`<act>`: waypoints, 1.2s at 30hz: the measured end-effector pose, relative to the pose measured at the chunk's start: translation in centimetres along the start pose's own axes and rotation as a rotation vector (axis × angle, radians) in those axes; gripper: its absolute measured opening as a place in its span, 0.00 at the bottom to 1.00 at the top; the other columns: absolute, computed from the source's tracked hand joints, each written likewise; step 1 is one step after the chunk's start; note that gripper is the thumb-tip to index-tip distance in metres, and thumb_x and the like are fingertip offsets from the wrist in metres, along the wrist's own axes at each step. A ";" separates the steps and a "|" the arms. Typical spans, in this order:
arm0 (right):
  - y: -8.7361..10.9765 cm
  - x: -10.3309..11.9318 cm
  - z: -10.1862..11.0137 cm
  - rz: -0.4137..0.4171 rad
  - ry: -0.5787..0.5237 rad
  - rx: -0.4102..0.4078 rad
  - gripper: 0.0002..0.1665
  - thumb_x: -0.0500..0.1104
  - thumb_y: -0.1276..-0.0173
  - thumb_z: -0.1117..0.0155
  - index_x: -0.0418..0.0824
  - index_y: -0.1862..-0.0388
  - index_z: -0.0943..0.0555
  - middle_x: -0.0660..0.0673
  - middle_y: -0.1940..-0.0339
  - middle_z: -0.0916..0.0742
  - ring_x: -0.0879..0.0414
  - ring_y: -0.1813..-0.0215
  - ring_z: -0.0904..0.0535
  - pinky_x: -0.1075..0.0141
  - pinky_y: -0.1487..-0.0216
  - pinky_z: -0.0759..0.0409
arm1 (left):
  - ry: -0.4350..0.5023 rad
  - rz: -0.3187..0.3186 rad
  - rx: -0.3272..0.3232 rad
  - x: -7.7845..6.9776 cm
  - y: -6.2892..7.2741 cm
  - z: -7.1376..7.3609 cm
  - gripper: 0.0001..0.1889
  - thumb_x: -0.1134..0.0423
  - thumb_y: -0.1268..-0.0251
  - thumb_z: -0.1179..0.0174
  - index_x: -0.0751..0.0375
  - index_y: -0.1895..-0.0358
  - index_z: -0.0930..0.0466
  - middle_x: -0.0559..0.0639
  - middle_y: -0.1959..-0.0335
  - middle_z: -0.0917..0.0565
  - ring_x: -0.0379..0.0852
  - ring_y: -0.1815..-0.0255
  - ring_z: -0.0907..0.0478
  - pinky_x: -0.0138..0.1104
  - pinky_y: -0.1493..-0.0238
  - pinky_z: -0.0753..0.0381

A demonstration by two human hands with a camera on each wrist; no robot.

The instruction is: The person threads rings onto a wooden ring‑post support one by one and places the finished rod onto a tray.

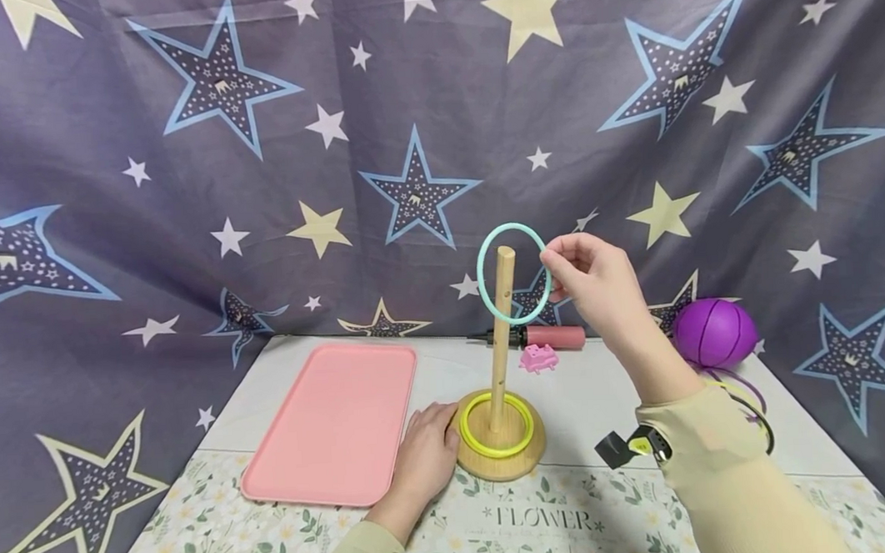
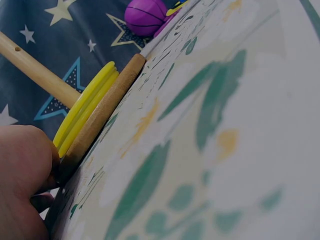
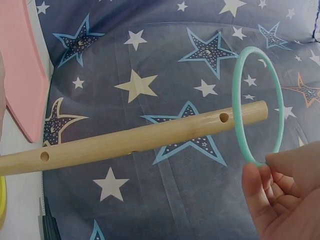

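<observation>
My right hand [image 1: 596, 285] pinches a mint-green ring [image 3: 237, 100] between thumb and fingers at the top of a wooden post [image 1: 500, 357]. The ring is tilted upright, and its near side crosses in front of the post. The post's tip shows inside the ring's outline; whether it passes through I cannot tell. Yellow rings [image 2: 85, 107], two stacked in the left wrist view, lie around the post's foot on the round wooden base [image 1: 501, 471]. My left hand [image 1: 425, 453] holds the base's left edge, its fingertips partly hidden.
A pink tray [image 1: 333, 424] lies left of the stand. Behind the stand are a pink hand pump [image 1: 554, 337] and a small pink toy [image 1: 539, 358]. A purple ball [image 1: 714, 333] sits at the back right, with more rings [image 1: 749, 394] beside it, partly behind my right arm.
</observation>
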State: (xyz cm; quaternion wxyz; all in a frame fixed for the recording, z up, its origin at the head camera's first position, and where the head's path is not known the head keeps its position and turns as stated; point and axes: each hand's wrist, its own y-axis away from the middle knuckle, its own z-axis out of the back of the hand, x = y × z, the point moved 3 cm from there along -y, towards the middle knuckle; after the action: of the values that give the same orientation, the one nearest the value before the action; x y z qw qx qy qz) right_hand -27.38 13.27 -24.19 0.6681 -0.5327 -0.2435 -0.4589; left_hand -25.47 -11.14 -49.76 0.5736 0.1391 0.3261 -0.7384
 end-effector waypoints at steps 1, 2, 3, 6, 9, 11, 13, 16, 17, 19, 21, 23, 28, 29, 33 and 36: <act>0.0 0.0 -0.1 0.000 0.001 0.000 0.15 0.44 0.16 0.32 0.30 0.47 0.15 0.38 0.65 0.15 0.57 0.70 0.16 0.65 0.62 0.07 | -0.001 0.000 0.000 0.0 0.0 0.0 0.21 0.69 0.18 0.42 0.67 0.28 0.19 0.59 0.32 0.15 0.63 0.20 0.28 0.59 0.12 0.43; -0.1 -0.1 -0.2 -0.001 0.002 -0.002 0.14 0.43 0.16 0.32 0.30 0.48 0.15 0.38 0.65 0.14 0.58 0.70 0.17 0.66 0.63 0.07 | -0.002 0.000 -0.001 0.0 0.0 0.0 0.21 0.69 0.18 0.42 0.67 0.28 0.19 0.60 0.32 0.15 0.63 0.20 0.28 0.59 0.12 0.42; -0.1 -0.2 -0.3 -0.002 0.003 -0.005 0.14 0.43 0.16 0.32 0.30 0.48 0.15 0.37 0.65 0.14 0.58 0.71 0.17 0.66 0.63 0.08 | -0.004 -0.003 -0.004 -0.1 0.0 0.1 0.21 0.70 0.18 0.41 0.68 0.28 0.18 0.60 0.32 0.15 0.64 0.20 0.28 0.59 0.13 0.42; -0.1 -0.6 -0.5 -0.006 0.001 -0.008 0.13 0.41 0.16 0.31 0.30 0.48 0.15 0.37 0.64 0.14 0.58 0.70 0.17 0.67 0.63 0.08 | -0.006 -0.006 -0.009 -0.1 0.0 0.1 0.20 0.70 0.19 0.41 0.68 0.28 0.18 0.60 0.32 0.15 0.64 0.20 0.27 0.60 0.13 0.41; 0.0 -1.1 -0.9 -0.013 -0.009 -0.006 0.12 0.40 0.17 0.31 0.30 0.49 0.15 0.38 0.64 0.14 0.58 0.70 0.17 0.64 0.62 0.07 | -0.007 -0.009 -0.012 0.0 -0.1 0.0 0.20 0.70 0.19 0.41 0.68 0.28 0.18 0.60 0.32 0.15 0.63 0.21 0.27 0.60 0.13 0.41; 0.0 -1.4 -1.1 -0.019 -0.015 0.001 0.11 0.39 0.17 0.31 0.30 0.49 0.16 0.38 0.64 0.14 0.57 0.70 0.16 0.64 0.62 0.07 | -0.007 -0.006 -0.009 0.1 -0.1 -0.1 0.21 0.70 0.18 0.41 0.68 0.28 0.18 0.59 0.32 0.15 0.62 0.21 0.27 0.59 0.13 0.42; 0.1 -1.7 -1.3 -0.030 -0.012 0.011 0.10 0.39 0.17 0.31 0.30 0.50 0.16 0.38 0.64 0.14 0.56 0.69 0.16 0.63 0.62 0.07 | -0.007 -0.005 -0.008 0.1 -0.2 -0.1 0.21 0.69 0.18 0.41 0.68 0.28 0.18 0.59 0.32 0.15 0.61 0.21 0.27 0.59 0.13 0.42; 0.3 -2.1 -1.5 -0.055 0.008 0.028 0.10 0.39 0.17 0.32 0.31 0.50 0.17 0.37 0.64 0.14 0.53 0.68 0.14 0.66 0.63 0.08 | -0.008 0.001 -0.003 0.1 -0.2 -0.2 0.21 0.69 0.18 0.41 0.68 0.28 0.19 0.59 0.32 0.15 0.61 0.20 0.27 0.59 0.12 0.43; 0.3 -2.2 -1.5 -0.063 0.014 0.034 0.09 0.39 0.17 0.32 0.31 0.50 0.17 0.37 0.63 0.14 0.52 0.68 0.14 0.66 0.63 0.08 | -0.008 0.001 -0.003 0.1 -0.2 -0.2 0.21 0.68 0.18 0.41 0.68 0.28 0.19 0.60 0.31 0.15 0.62 0.20 0.27 0.58 0.12 0.43; 0.4 -2.4 -1.5 -0.076 0.026 0.040 0.09 0.39 0.17 0.32 0.32 0.51 0.17 0.37 0.62 0.13 0.51 0.68 0.14 0.66 0.62 0.08 | -0.010 0.002 -0.003 0.1 -0.3 -0.2 0.21 0.68 0.17 0.41 0.68 0.28 0.18 0.60 0.31 0.15 0.62 0.20 0.28 0.58 0.12 0.43; 0.5 -2.7 -1.6 -0.084 0.029 0.045 0.09 0.39 0.17 0.31 0.32 0.51 0.16 0.37 0.62 0.12 0.51 0.69 0.14 0.66 0.63 0.09 | -0.012 0.003 0.000 0.2 -0.3 -0.3 0.21 0.68 0.17 0.42 0.67 0.28 0.18 0.60 0.31 0.15 0.62 0.20 0.28 0.58 0.12 0.43; 0.5 -3.0 -1.6 -0.093 0.040 0.047 0.09 0.40 0.17 0.31 0.32 0.51 0.16 0.37 0.62 0.13 0.51 0.69 0.14 0.64 0.62 0.08 | -0.011 0.002 0.000 0.2 -0.3 -0.2 0.21 0.68 0.17 0.42 0.67 0.28 0.18 0.60 0.31 0.15 0.63 0.20 0.28 0.59 0.12 0.43; 0.7 -3.7 -1.7 -0.106 0.089 0.052 0.08 0.39 0.18 0.31 0.34 0.52 0.15 0.39 0.65 0.13 0.48 0.67 0.14 0.65 0.62 0.11 | -0.008 0.009 0.010 0.3 -0.3 -0.3 0.21 0.68 0.17 0.42 0.67 0.27 0.19 0.59 0.31 0.16 0.62 0.19 0.28 0.59 0.12 0.44; 0.8 -3.8 -1.8 -0.109 0.094 0.054 0.08 0.39 0.18 0.31 0.34 0.52 0.15 0.39 0.65 0.13 0.47 0.66 0.14 0.67 0.62 0.12 | -0.009 0.009 0.010 0.3 -0.2 -0.3 0.21 0.68 0.17 0.43 0.67 0.27 0.19 0.59 0.31 0.16 0.62 0.19 0.28 0.59 0.12 0.44; 1.0 -4.4 -2.0 -0.136 0.078 0.075 0.08 0.39 0.18 0.32 0.33 0.52 0.16 0.37 0.65 0.12 0.47 0.65 0.15 0.69 0.65 0.14 | -0.010 0.003 0.008 0.4 -0.2 -0.3 0.21 0.68 0.17 0.42 0.67 0.27 0.19 0.59 0.31 0.16 0.61 0.20 0.28 0.59 0.12 0.43; 1.2 -4.9 -2.1 -0.183 0.033 0.093 0.09 0.39 0.17 0.32 0.33 0.50 0.16 0.38 0.64 0.13 0.47 0.66 0.14 0.68 0.66 0.09 | -0.013 0.000 0.007 0.3 -0.2 -0.3 0.21 0.68 0.17 0.42 0.67 0.27 0.19 0.58 0.31 0.15 0.60 0.20 0.28 0.59 0.12 0.43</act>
State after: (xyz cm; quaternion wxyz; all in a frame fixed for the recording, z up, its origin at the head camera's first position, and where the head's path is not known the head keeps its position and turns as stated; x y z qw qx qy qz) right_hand -28.92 13.00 -29.43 0.6516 -0.4689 -0.3010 -0.5148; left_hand -25.84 -11.18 -50.08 0.5755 0.1362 0.3197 -0.7403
